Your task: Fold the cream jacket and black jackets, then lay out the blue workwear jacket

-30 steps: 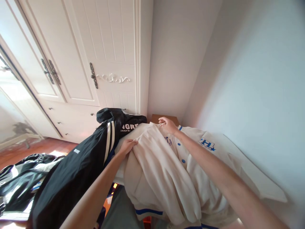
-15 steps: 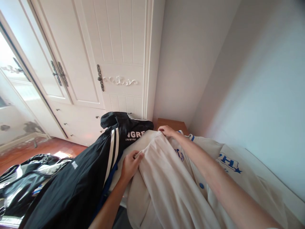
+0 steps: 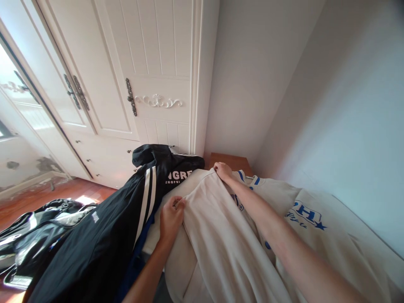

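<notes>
The cream jacket (image 3: 221,244) is lying front up beside the black jacket (image 3: 107,223), its printed half (image 3: 306,215) already spreading out on the right. The left hand (image 3: 172,216) and right hand (image 3: 223,171) are both pinching the far edge of the other half, which is not yet lying flat. Beyond, the wardrobe (image 3: 158,46) is standing shut.

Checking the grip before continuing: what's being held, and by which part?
The cream jacket, by the top edge of its folded-over part: left hand at one corner, right hand at the other.
</notes>
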Demonstrator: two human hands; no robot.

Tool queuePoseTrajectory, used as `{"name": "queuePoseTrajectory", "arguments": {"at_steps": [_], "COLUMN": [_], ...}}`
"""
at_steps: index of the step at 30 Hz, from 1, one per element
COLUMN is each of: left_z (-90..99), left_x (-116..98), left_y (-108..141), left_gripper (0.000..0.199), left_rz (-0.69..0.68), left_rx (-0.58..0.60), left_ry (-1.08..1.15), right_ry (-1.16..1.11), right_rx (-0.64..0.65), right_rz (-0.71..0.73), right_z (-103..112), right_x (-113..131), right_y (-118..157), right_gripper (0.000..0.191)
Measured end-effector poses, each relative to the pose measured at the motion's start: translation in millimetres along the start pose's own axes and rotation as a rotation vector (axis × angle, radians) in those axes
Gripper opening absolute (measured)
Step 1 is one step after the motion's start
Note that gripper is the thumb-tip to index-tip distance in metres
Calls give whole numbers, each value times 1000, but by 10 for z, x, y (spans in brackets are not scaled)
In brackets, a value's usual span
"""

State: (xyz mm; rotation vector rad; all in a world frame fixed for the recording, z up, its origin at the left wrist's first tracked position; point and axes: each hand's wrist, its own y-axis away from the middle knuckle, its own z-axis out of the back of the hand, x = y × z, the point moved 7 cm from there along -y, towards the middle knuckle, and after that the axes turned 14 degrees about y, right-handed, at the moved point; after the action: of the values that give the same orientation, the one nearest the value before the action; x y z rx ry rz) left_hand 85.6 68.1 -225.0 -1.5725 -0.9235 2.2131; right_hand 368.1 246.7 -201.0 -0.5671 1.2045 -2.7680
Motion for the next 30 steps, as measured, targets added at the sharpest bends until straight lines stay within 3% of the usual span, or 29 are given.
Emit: {"name": "queuePoseTrajectory", "arguments": {"at_steps": [3, 6, 9, 11, 16, 23, 27, 30], "left_z": [-2, -17, -28, -32, -41, -37, -31, -30], "left_x": [5, 7, 5, 10, 34, 20, 13, 16], "left_y": [-13, -21, -24, -26, -34, -34, -38, -40], "left_gripper": [28, 28, 28, 28, 27, 26, 26, 27], "left_rz": [-9, -8, -20, -31, -40, -52, -48, -47], "left_rx": [-13, -2, 12, 17, 20, 0, -3, 2], "left_ry": [10, 4, -2, -6, -36, -72, -91, -107], "right_ry": [4, -13, -23, -14, 39, 111, 118, 136], "right_rx": [-31, -52, 18, 77, 158, 219, 272, 275], "right_rz": [34, 198, 416, 487, 483, 401, 381, 347], "right_z": [146, 229, 149, 53, -87, -35, 93, 305], "right_x": [66, 303, 527, 556, 446, 481, 376, 101], "right_y": [34, 166, 381, 502, 585, 594, 948, 1308], "right_gripper": [32, 46, 41, 45, 61, 69, 73, 77]}}
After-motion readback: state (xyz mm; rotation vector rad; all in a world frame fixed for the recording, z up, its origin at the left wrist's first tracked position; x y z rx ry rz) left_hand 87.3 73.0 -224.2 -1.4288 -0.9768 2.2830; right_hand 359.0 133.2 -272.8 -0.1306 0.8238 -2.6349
